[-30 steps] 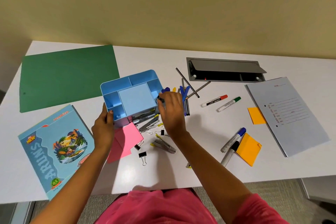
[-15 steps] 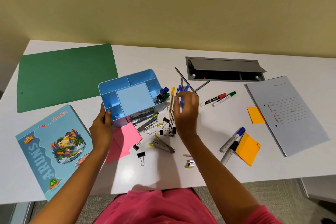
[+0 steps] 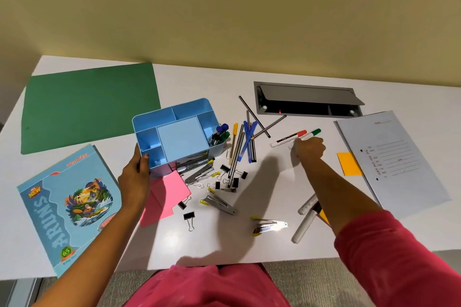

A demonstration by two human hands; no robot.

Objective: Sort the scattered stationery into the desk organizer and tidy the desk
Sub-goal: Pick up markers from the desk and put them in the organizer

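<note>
Gripping blue plastic desk organizer (image 3: 183, 141) with left hand (image 3: 133, 178), covering red-capped and green-capped white markers (image 3: 287, 139) with right hand (image 3: 309, 151), fingers' closure untellable, ideally pinching both barrels together.

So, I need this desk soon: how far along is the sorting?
Early on. Done: a few markers stand in the right compartment of the blue organizer. In hand: the left hand holds the organizer while the right hand is at the red marker and green marker. Left: the pens, binder clips, staplers, pink notes, loose markers and the notebook.
</note>
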